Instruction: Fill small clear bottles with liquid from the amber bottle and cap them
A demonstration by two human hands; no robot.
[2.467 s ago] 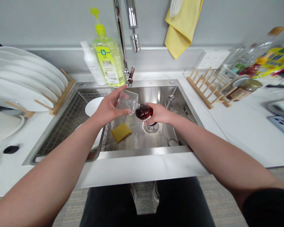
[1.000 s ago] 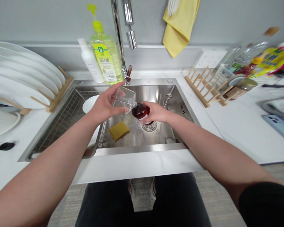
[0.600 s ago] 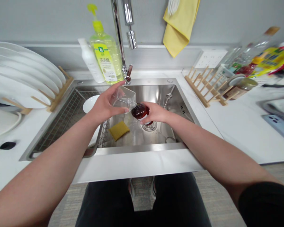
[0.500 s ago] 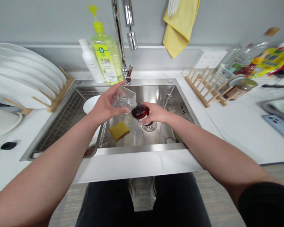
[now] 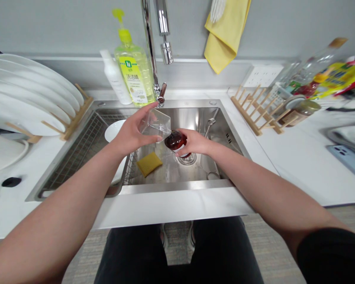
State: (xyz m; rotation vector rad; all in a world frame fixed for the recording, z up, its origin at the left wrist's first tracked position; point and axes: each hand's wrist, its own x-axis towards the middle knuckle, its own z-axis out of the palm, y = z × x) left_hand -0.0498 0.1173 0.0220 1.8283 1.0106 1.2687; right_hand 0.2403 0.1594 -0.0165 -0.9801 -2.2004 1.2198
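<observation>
One strip of white table [image 5: 177, 207] lies nearest you, then the sink [image 5: 201, 122], a yellow sponge [image 5: 149, 163] on its floor. Above and beside the drain [image 5: 189, 161], your right hand [image 5: 195, 142] has its fingers wrapped around the red bottle [image 5: 174, 141], which seems to lean left. Slightly farther and to the left, your left hand [image 5: 133, 133] grips the clear container [image 5: 156, 125] between thumb and fingers. The container's long axis appears to run left to right, its right end close by the bottle's top; whether they touch cannot be told. Each hand is nearer its own piece. Farther off stand the soap [image 5: 135, 79] and tap [image 5: 148, 39].
</observation>
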